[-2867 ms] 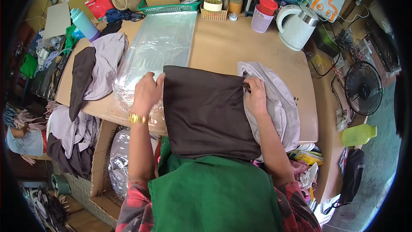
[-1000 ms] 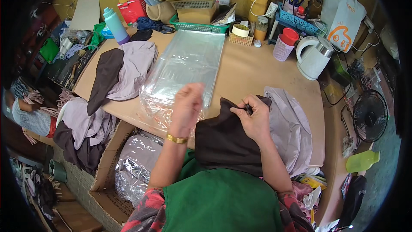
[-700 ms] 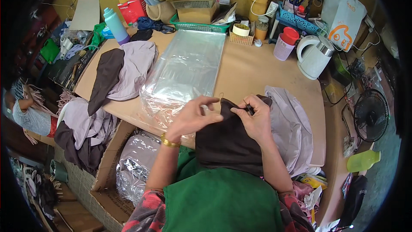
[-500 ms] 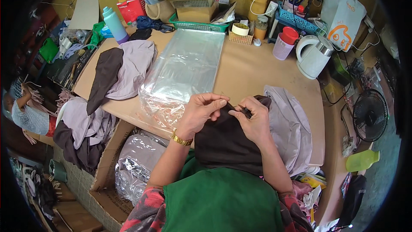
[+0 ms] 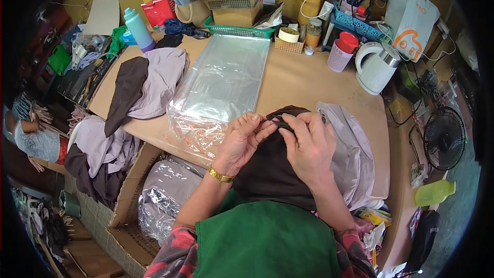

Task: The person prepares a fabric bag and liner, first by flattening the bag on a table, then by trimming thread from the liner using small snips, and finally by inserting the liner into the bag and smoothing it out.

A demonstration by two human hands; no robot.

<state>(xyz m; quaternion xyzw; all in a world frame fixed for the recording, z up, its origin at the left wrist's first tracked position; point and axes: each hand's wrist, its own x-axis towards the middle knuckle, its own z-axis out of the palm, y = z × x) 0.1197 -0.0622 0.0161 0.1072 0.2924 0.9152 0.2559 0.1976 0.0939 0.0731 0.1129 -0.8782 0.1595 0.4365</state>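
My left hand (image 5: 244,139) pinches the top edge of a dark brown cloth (image 5: 265,183) at the near edge of the tan table (image 5: 303,80). My right hand (image 5: 309,149) is closed at the same edge, just right of the left; a small dark thing shows among the fingers, too small to name. The cloth hangs over the green fabric on my lap (image 5: 267,237). A pale lilac cloth (image 5: 350,164) lies right of it. Clear plastic bags (image 5: 221,72) lie stacked beyond my hands, and a brown-and-lilac cloth pair (image 5: 157,82) lies at the left.
A kettle (image 5: 375,67), cups (image 5: 339,59), basket (image 5: 236,33) and bottle (image 5: 136,33) line the back. A fan (image 5: 442,136) is at the right. A cardboard box (image 5: 126,201) with wrapped fabric sits below left. Another person (image 5: 33,139) is at the far left, beside piled cloths (image 5: 103,159).
My hands have moved from the cloth's two sides to meet at its top edge, which is now bunched. Lately the left hand came to pinch it and the right shifted slightly rightward.
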